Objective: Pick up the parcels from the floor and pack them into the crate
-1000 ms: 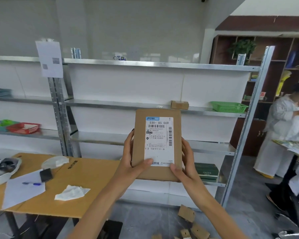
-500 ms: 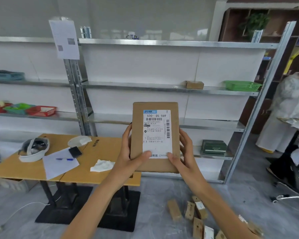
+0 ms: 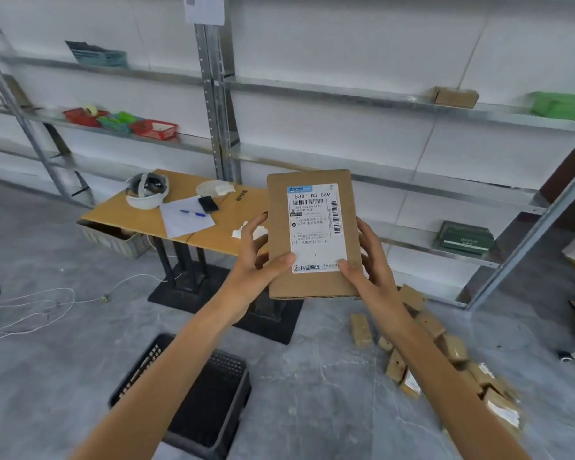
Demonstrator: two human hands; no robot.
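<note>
both arms outstretched; left hand (image 3: 253, 260), right hand (image 3: 367, 267) grasping upright parcel (image 3: 312, 234).

Matt brown cardboard parcel (image 3: 312, 234) (smooth white paper label (image 3: 316, 227)); perforated black plastic crate (image 3: 193, 400); dull grey metal shelving (image 3: 218, 104).

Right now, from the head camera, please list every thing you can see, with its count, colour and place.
held parcel: one, brown, white label, between both hands.
floor parcels: several, brown, floor at right.
crate: one, black, floor, lower left.
shelving: one run, grey, along wall.
table: one, tan, before shelving.
headset: one, white, on table.
paper: one, white, on table.
pen: one, blue, on paper.
phone: one, black, on table.
baskets: three, red and green, shelving, left.
small box: one, brown, shelving, right.
green box: one, dark green, shelving, lower right.
left hand: one, grips held parcel's left edge.
right hand: one, grips held parcel's right edge.
</note>
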